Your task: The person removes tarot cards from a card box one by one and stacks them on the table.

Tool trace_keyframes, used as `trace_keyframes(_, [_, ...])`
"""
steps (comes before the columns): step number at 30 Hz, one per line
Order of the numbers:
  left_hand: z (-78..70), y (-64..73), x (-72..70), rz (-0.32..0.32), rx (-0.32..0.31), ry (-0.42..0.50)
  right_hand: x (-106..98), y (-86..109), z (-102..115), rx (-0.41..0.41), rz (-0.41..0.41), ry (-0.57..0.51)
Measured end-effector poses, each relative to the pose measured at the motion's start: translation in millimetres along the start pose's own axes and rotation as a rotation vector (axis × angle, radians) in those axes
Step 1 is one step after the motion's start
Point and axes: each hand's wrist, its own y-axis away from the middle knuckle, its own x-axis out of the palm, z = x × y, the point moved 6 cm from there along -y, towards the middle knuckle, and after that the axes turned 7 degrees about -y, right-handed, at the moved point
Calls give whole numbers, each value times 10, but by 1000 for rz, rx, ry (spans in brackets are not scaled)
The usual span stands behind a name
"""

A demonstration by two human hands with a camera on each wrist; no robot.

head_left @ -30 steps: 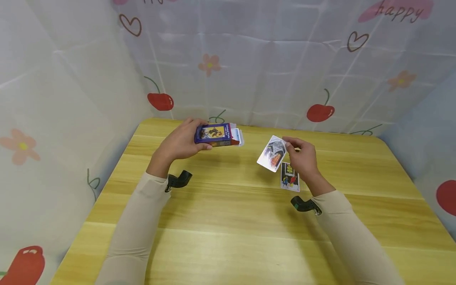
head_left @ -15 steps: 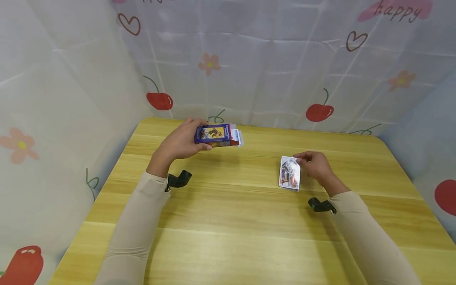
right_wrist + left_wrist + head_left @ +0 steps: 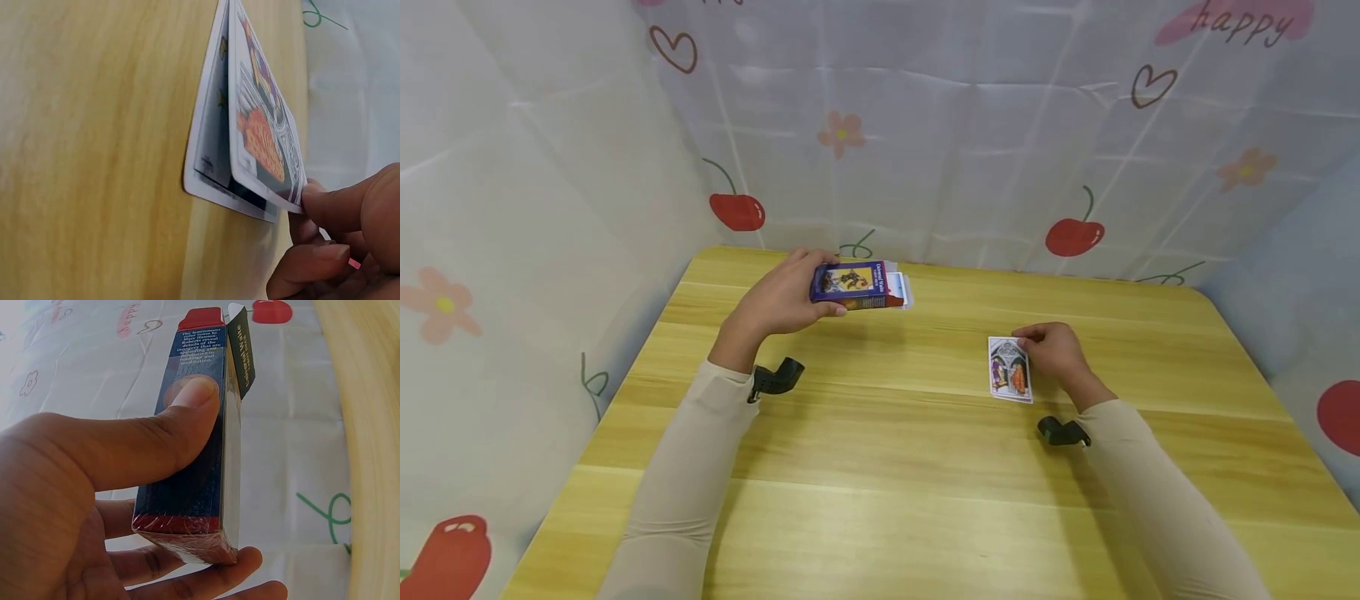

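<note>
My left hand (image 3: pixel 786 296) grips a dark blue tarot card box (image 3: pixel 850 283) above the back of the table, its flap open toward the right. In the left wrist view the thumb presses the narrow side of the box (image 3: pixel 194 444). Pale cards (image 3: pixel 895 285) show in the box's mouth. My right hand (image 3: pixel 1056 354) pinches one corner of a tarot card (image 3: pixel 1010 367) between thumb and finger. Seen from the right wrist, this card (image 3: pixel 262 131) tilts up at the pinched end, over another card (image 3: pixel 203 147) lying face up on the table.
The wooden table (image 3: pixel 880 492) stretches toward the near side. A white printed sheet (image 3: pixel 940 167) hangs behind its back edge, with more sheeting at the left and right sides. A black wrist camera (image 3: pixel 778 379) sticks out from the left sleeve, another camera (image 3: pixel 1060 431) from the right.
My right hand has brought the card down and to the right, over the card on the table, and turned it to line up with that one. The left hand and box stay put.
</note>
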Motion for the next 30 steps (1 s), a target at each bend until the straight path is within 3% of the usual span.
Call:
trace_keyframes(10, [-6, -5, -9, -5, -2, -2, 13, 27, 15, 30, -58, 41])
trace_keyframes(22, [0, 0, -6, -6, -5, -5, 32, 14, 59, -17, -130, 103])
trace_keyframes(26, [1, 4, -2, -2, -5, -2, 56, 44, 183, -47, -171, 80])
trace_keyframes(30, [3, 6, 0, 2, -6, -2, 126, 127, 528, -160, -185, -70])
